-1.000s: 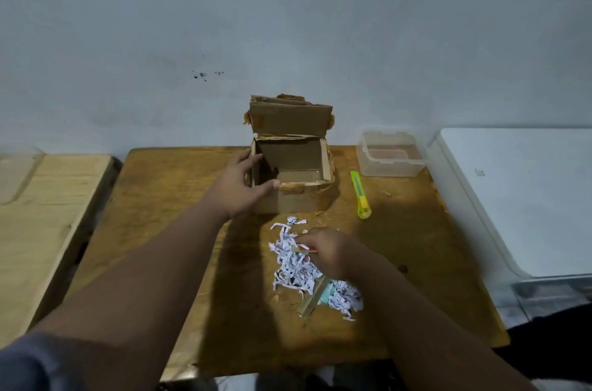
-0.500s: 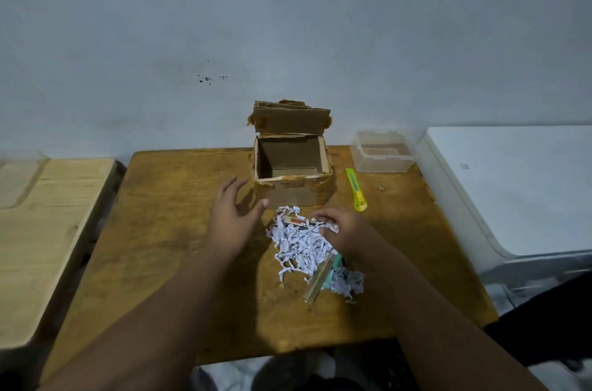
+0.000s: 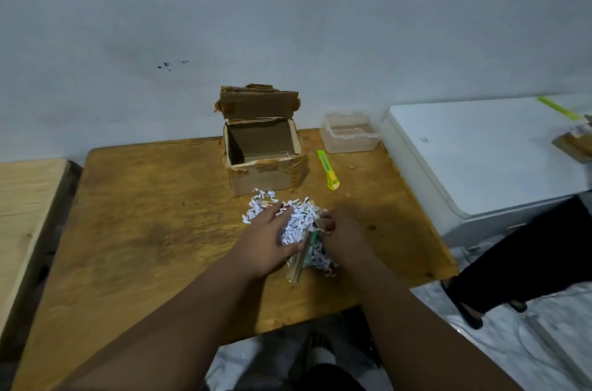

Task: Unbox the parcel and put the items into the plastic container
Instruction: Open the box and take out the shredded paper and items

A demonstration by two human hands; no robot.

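The cardboard parcel box stands open at the back of the wooden table, its flaps up and its inside looking empty. In front of it lies a heap of white shredded paper with a flat tan stick-like item and something teal poking out. My left hand rests on the heap's left side, fingers spread over the shreds. My right hand grips into the heap's right side, fingers curled on shreds and items. The clear plastic container sits at the back right, apart from both hands.
A yellow-green utility knife lies between the box and the container. A white appliance stands right of the table, with a small cardboard piece and a green strip on top. A lighter wooden surface adjoins on the left.
My left hand let go of the box and moved down onto the paper heap. My right hand stayed in the heap. The camera view tilted and shifted slightly.
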